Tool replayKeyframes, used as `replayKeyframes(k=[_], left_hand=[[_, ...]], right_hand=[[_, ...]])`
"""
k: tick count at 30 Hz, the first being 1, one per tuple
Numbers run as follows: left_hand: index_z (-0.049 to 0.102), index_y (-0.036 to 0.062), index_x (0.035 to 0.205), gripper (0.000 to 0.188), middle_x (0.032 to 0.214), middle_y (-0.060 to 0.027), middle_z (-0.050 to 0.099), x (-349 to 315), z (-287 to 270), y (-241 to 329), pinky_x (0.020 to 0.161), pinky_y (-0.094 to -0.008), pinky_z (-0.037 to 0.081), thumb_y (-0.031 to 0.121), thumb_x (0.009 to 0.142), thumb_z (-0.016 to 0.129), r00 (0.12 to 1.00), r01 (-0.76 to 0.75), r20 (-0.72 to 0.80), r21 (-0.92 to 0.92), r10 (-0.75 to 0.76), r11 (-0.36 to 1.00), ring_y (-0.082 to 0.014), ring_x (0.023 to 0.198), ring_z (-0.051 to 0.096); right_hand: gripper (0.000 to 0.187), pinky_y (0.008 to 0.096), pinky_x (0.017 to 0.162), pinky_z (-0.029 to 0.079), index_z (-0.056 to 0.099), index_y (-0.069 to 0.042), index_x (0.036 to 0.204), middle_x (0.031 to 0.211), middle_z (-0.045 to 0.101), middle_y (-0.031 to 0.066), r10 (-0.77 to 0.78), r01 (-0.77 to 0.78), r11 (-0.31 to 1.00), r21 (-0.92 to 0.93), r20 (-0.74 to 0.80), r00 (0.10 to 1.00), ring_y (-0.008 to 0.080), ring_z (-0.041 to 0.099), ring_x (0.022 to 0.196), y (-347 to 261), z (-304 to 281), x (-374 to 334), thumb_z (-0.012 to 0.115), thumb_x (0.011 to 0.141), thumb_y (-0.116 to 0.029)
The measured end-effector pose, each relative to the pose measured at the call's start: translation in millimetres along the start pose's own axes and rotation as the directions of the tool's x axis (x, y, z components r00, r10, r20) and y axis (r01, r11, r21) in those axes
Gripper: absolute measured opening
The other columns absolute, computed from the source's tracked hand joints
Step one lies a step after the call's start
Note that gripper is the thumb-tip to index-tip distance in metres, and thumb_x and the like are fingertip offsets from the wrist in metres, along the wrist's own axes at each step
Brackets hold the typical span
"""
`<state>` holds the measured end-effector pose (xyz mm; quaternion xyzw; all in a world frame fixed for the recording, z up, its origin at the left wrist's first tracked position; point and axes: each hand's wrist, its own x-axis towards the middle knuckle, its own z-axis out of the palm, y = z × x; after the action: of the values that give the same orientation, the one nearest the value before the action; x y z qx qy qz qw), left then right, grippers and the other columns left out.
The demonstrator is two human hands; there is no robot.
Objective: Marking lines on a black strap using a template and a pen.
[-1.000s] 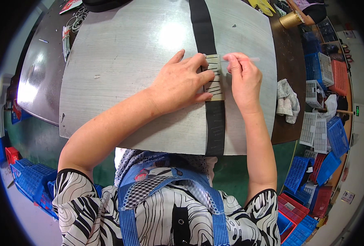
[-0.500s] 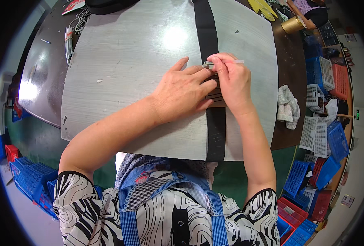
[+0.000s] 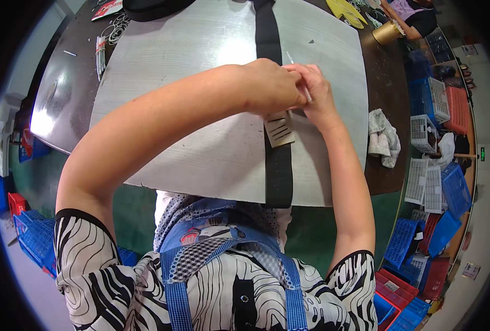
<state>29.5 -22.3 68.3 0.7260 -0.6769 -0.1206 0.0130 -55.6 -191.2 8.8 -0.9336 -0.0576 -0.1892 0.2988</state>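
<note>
Over the board, my left hand [image 3: 275, 83] and my right hand [image 3: 317, 94] meet with curled fingers. A slim pale pen [image 3: 308, 95] shows between them, gripped by my right hand. My left fingers close against the same spot; what they pinch is hidden. Below the hands, a small light-tan slotted template [image 3: 280, 132] lies slightly tilted across a flat black band [image 3: 278, 179]. Dark lines of the band show through its slots. The band runs from the board's far edge to its near edge, partly covered by my left hand.
The grey board [image 3: 195, 149] rests on a dark table [image 3: 63, 105]. A crumpled cloth [image 3: 384, 138] lies right of it, and a black roll [image 3: 151, 8] sits at the far left. Beyond the far right corner are a gold spool [image 3: 388, 33] and another person's arm. Stacked crates [image 3: 402, 237] stand right.
My left hand has lifted off the template and swung over to my right hand. The pen has turned from lying sideways to a steeper slant. The template is uncovered and tilted.
</note>
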Motion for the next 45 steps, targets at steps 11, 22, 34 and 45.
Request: replayKeyframes(k=[11,22,34,45], left_hand=[[0.055,0.0103,0.124,0.039,0.084,-0.0073,0.068,-96,43,34,0.059,-0.0366,0.048,0.003,0.090,0.071,0.861,0.117,-0.320,-0.631,-0.395,0.767,-0.0192,0.067,0.065],[0.061,0.0208,0.143,0.059,0.075,-0.0028,0.057,-61,68,67,0.066,-0.0294,0.049,-0.002,0.089,0.069,0.873,0.034,-0.278,-0.785,-0.401,0.618,-0.0111,0.066,0.052],[0.070,0.0212,0.124,0.047,0.101,-0.0038,0.066,-55,81,60,0.089,-0.0403,0.049,0.024,0.079,0.081,0.895,-0.074,-0.443,-0.273,-0.057,0.959,-0.0259,0.098,0.063],[0.074,0.0252,0.117,0.035,0.115,-0.0042,0.062,-65,86,80,0.098,-0.0409,0.049,0.035,0.083,0.077,0.829,0.031,-0.548,-0.154,-0.112,0.988,-0.0236,0.110,0.062]], right_hand=[[0.037,0.0438,0.100,0.048,0.067,-0.008,0.111,0.107,0.072,0.0086,-0.007,0.005,1.000,0.030,0.061,0.998,0.0348,0.061,0.117,-76,-30,-132,0.079,0.076,-0.003],[0.035,0.0392,0.082,0.043,0.068,-0.012,0.099,0.083,0.065,0.0010,0.055,-0.061,0.998,-0.024,-0.182,0.982,0.0245,0.058,0.083,-99,-14,-181,0.082,0.071,0.002],[0.028,0.0389,0.083,0.042,0.068,-0.013,0.103,0.083,0.065,-0.0002,0.059,-0.070,0.995,-0.065,-0.150,0.987,0.0248,0.058,0.086,-99,-15,-181,0.080,0.079,-0.007],[0.017,0.0315,0.071,0.051,0.068,0.002,0.106,0.089,0.065,0.0099,0.439,-0.371,0.834,0.409,-0.083,0.895,0.0193,0.064,0.077,-128,-22,-175,0.063,0.103,-0.014]])
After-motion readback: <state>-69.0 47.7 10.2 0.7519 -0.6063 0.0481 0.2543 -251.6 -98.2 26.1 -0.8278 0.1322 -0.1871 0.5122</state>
